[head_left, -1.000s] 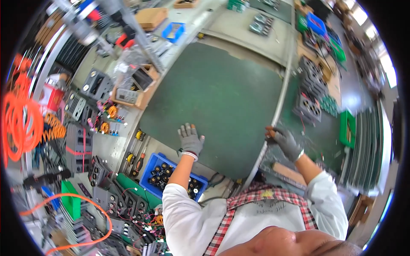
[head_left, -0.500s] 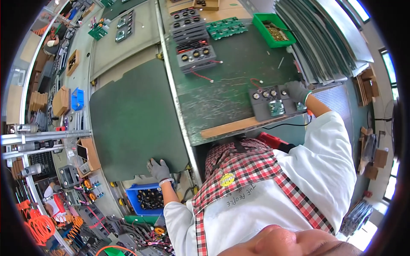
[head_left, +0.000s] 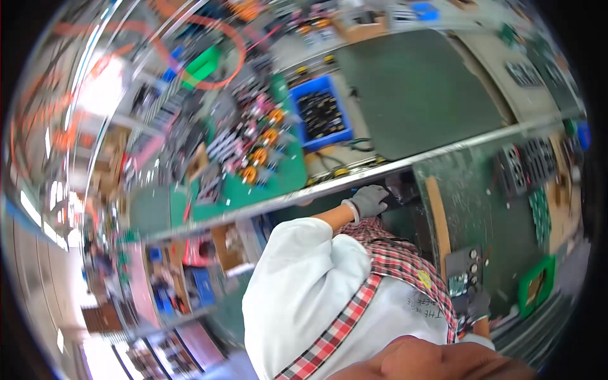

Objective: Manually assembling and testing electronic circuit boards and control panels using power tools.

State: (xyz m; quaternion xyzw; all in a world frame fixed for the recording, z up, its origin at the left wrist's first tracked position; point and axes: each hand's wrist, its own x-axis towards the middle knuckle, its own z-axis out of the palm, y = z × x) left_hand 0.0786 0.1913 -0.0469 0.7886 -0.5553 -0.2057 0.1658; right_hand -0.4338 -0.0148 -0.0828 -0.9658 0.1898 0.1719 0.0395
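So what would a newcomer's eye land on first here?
Probably the bright blue plastic bin, full of small black parts, at upper centre, just left of the large dark green board. Next, perhaps, the grey-gloved left hand near the middle, close to the red, black and white checked apron, and the grey-gloved right hand at lower right, by the flat grey panel.

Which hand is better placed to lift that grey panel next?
Likely the right hand: it is at the grey panel, while the left hand is away from it, near the checked apron.

Apron (head_left: 399,255) red-black-white check; panel (head_left: 463,268) dark grey; bin (head_left: 328,139) blue.
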